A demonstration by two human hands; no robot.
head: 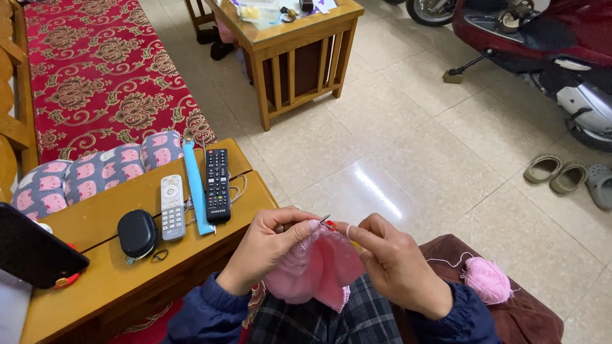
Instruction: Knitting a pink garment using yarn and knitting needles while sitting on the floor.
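Two hands knit pink fabric at lower centre.
Left hand (271, 245) and right hand (395, 264) each grasp the pink knitting (315, 271); two remotes (194, 197) lie left, one yarn ball (488, 279) right.

One head-worn camera only, looking forward and steeply down from the seated wearer's eye level, close over the left hand (268, 245) and right hand (392, 264) held above the lap at bottom centre. Its field takes in the wooden side table (115, 293) at lower left and runs out over the tiled floor (408, 146) to a scooter (561, 57) at the upper right edge. No second view exists, hence no shared coverage.
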